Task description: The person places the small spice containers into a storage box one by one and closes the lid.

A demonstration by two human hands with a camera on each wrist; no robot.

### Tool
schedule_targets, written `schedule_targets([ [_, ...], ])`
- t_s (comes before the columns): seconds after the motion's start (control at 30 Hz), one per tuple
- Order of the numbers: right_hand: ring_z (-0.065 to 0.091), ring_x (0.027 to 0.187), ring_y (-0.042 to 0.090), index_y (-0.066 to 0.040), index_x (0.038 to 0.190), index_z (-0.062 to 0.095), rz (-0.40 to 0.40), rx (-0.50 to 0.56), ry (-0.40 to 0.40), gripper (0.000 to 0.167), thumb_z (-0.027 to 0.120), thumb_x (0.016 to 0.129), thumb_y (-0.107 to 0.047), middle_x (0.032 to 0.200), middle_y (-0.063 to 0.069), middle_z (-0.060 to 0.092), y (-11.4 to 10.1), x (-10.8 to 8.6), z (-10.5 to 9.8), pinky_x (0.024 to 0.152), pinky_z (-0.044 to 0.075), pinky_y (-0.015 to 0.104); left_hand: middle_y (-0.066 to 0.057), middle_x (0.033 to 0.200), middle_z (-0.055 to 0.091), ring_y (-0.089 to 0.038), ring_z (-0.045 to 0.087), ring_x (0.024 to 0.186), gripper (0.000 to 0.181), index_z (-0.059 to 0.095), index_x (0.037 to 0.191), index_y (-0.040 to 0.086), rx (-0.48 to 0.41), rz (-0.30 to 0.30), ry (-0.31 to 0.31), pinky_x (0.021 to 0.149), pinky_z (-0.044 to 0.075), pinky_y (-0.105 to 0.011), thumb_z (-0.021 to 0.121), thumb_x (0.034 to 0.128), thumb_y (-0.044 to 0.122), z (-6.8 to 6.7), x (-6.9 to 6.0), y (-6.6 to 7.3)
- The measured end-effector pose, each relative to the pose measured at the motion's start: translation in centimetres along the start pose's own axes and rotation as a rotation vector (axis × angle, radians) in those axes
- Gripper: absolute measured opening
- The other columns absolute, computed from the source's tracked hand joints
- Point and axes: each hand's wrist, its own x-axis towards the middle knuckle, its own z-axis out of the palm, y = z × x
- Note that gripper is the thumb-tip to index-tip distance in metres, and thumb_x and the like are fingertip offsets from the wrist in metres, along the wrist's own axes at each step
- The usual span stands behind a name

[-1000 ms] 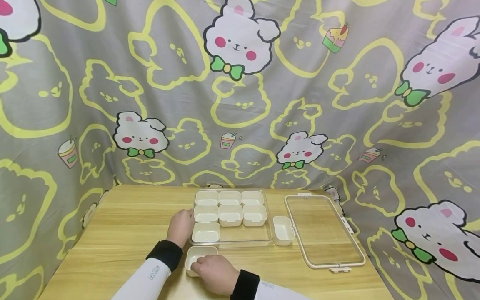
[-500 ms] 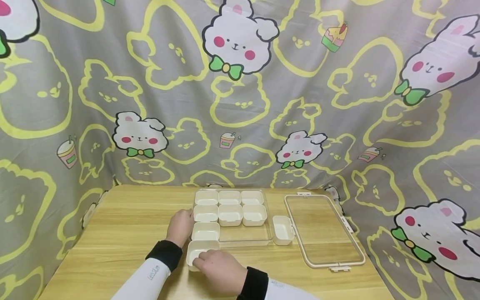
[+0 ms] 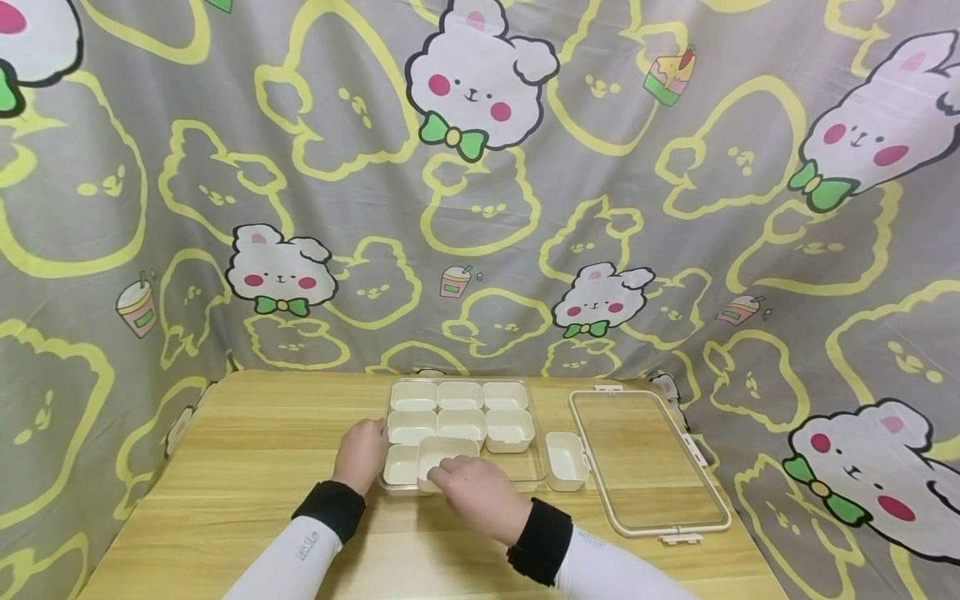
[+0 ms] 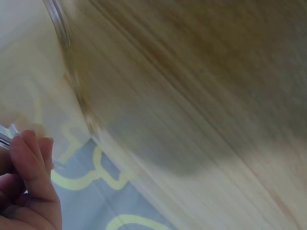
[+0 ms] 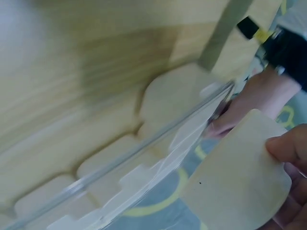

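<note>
My left hand [image 3: 360,454] grips the left rim of a clear rectangular container [image 3: 537,471]; its fingers [image 4: 29,160] pinch that rim in the left wrist view. Several small cream boxes [image 3: 460,395] stand in rows inside. With my right hand [image 3: 483,498] I hold another cream box [image 3: 448,450] by its near wall, above the container's front row. It overlaps the front-left box [image 3: 401,465] from the head camera. The right wrist view shows the thumb [image 5: 283,146] against the held box [image 5: 235,177], which appears raised and apart from the container wall.
To the right of the container, one cream box [image 3: 567,462] stands on the wooden table [image 3: 262,450]. Beside it lies a clear lid [image 3: 648,462] with a cream frame and clips. A patterned curtain [image 3: 375,208] surrounds the table's back and sides.
My right hand has lifted the cream box from the table before the container and carried it forward and right, over the front row. The left hand has stayed at the rim.
</note>
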Motion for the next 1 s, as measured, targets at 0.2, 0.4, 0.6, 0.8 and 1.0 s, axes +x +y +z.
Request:
schedule_targets([
  [0.2,0.062,0.072,0.01,-0.012,0.101,0.067,0.067,0.02,-0.041,0.028,0.07,0.079,0.004,0.083,-0.005,0.063,2.1,-0.6,0.1,0.06,0.05,0.02,-0.018,0.079,0.068,-0.035,0.067,0.075,0.017,0.072,0.097,-0.007,0.004,-0.024,-0.025,0.066,0.056,-0.049,0.057,0.0958,0.002,-0.1,0.0,0.1],
  [0.4,0.062,0.073,0.011,-0.012,0.103,0.068,0.105,0.046,-0.057,0.028,0.069,0.081,0.006,0.084,-0.004,0.064,3.3,-1.0,0.9,0.062,0.05,0.02,-0.018,0.078,0.067,-0.035,0.067,0.074,0.016,0.071,0.096,-0.007,0.025,-0.018,-0.023,0.066,0.056,-0.048,0.058,0.0958,0.002,0.0,0.0,-0.1],
  [0.6,0.06,0.07,0.01,-0.013,0.103,0.069,0.105,0.05,-0.063,0.029,0.071,0.081,0.006,0.08,-0.005,0.061,3.9,-1.4,1.6,0.06,0.048,0.02,-0.02,0.08,0.068,-0.038,0.068,0.077,0.019,0.071,0.099,-0.009,0.018,-0.028,-0.031,0.067,0.056,-0.05,0.057,0.0971,0.003,0.0,0.1,0.0],
  [0.8,0.06,0.071,0.009,-0.016,0.105,0.07,0.108,0.058,-0.081,0.029,0.071,0.084,0.004,0.08,-0.006,0.062,4.1,-1.6,2.6,0.058,0.047,0.019,-0.021,0.084,0.069,-0.039,0.068,0.08,0.02,0.072,0.102,-0.008,0.004,-0.044,-0.033,0.07,0.056,-0.051,0.057,0.0971,0.004,-0.1,0.0,0.0],
  [1.0,0.06,0.07,0.009,-0.018,0.104,0.069,0.097,0.054,-0.083,0.028,0.071,0.085,0.002,0.079,-0.006,0.059,4.1,-1.8,3.5,0.057,0.047,0.02,-0.02,0.085,0.069,-0.037,0.068,0.08,0.02,0.071,0.104,-0.008,-0.001,-0.044,-0.047,0.071,0.056,-0.05,0.057,0.0975,0.004,0.1,0.2,0.0],
])
